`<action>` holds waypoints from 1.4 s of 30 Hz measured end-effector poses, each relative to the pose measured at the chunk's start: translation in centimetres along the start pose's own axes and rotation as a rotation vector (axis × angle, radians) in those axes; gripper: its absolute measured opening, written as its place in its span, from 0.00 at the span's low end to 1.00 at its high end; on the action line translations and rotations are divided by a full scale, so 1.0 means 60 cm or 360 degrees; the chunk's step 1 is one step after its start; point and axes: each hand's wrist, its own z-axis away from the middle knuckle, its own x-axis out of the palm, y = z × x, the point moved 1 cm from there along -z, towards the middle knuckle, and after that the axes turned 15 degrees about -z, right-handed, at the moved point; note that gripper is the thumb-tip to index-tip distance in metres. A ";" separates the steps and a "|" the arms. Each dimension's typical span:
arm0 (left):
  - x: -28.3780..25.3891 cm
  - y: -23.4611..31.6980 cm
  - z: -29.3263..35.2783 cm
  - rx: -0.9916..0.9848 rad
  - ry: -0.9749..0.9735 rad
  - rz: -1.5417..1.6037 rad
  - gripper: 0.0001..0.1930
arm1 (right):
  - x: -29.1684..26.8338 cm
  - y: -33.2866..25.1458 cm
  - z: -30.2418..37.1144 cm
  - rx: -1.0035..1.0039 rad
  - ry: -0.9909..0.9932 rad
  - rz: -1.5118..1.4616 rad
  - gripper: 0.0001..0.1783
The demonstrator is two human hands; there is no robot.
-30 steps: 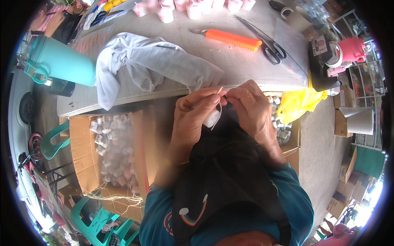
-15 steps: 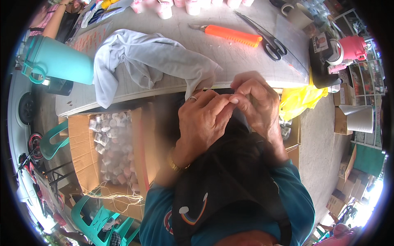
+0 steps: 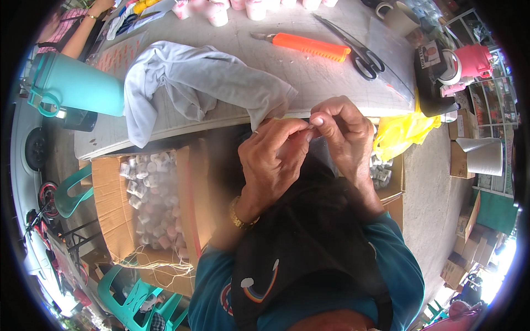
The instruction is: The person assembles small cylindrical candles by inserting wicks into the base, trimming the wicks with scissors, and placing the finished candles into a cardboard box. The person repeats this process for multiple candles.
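Observation:
My left hand (image 3: 273, 160) and my right hand (image 3: 345, 135) meet just below the table's front edge (image 3: 165, 129). Their fingertips pinch a small pale object (image 3: 309, 131) between them; most of it is hidden by my fingers. A gold bracelet (image 3: 238, 216) circles my left wrist. A black bag (image 3: 309, 243) lies in my lap under the hands.
On the table lie a grey cloth (image 3: 193, 83), an orange utility knife (image 3: 309, 45), scissors (image 3: 359, 52) and a teal jug (image 3: 74, 85). An open cardboard box (image 3: 149, 204) of small white containers sits at the lower left. A yellow plastic bag (image 3: 403, 132) hangs to the right.
Both hands have drawn closer together and risen toward the table edge. The small white piece seen between the fingers a second ago is now mostly covered.

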 end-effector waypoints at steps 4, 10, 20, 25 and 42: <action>0.001 -0.001 -0.001 0.0071 -0.0024 -0.0020 0.06 | 0.003 -0.001 -0.002 0.0057 0.0033 -0.0016 0.09; -0.002 0.001 -0.003 -0.0060 -0.0025 0.0076 0.04 | 0.009 0.000 0.005 0.0134 0.0068 -0.0381 0.06; -0.020 0.008 -0.004 -0.0306 -0.0049 0.0203 0.03 | -0.001 -0.012 0.005 -0.0381 -0.0379 0.0369 0.19; -0.020 0.004 -0.002 -0.0170 -0.0002 0.0218 0.03 | 0.009 -0.016 0.003 -0.0613 -0.0303 0.0596 0.18; -0.003 -0.009 -0.009 0.0556 0.0342 -0.0721 0.11 | 0.009 -0.008 -0.009 -0.0776 -0.0291 0.1040 0.15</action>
